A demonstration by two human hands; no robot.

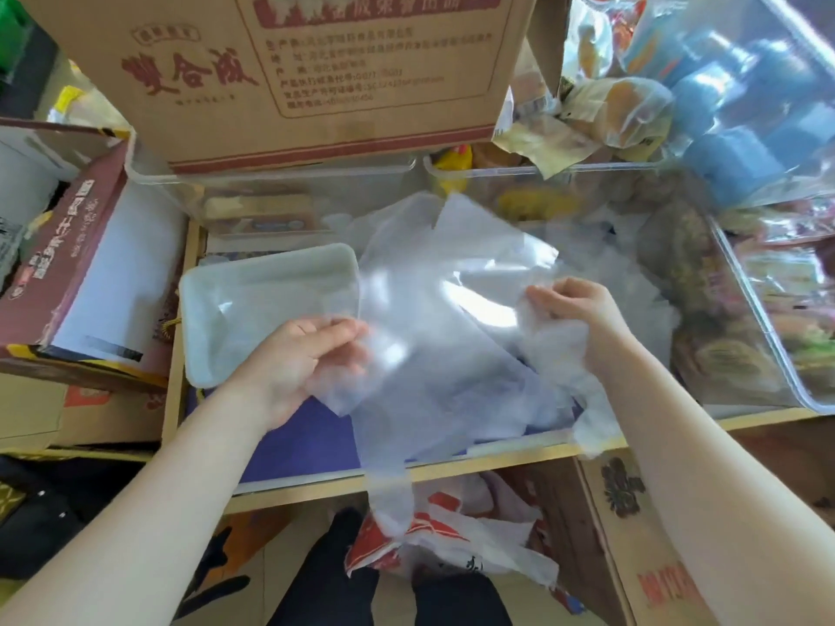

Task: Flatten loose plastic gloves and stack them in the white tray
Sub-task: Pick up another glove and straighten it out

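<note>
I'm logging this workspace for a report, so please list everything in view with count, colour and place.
clear plastic glove: one, transparent, held up mid-frame between both hands
white rectangular tray: one, white, left of the glove
loose crumpled gloves pile: several, whitish, under the right hand
brown cardboard box: one, brown with red print, top centre
clear plastic bins: at least two, transparent, behind and right
blue rolls in a bag: several, blue, top right
left hand: one, pinching the glove's left edge
right hand: one, pinching its right edge
</note>
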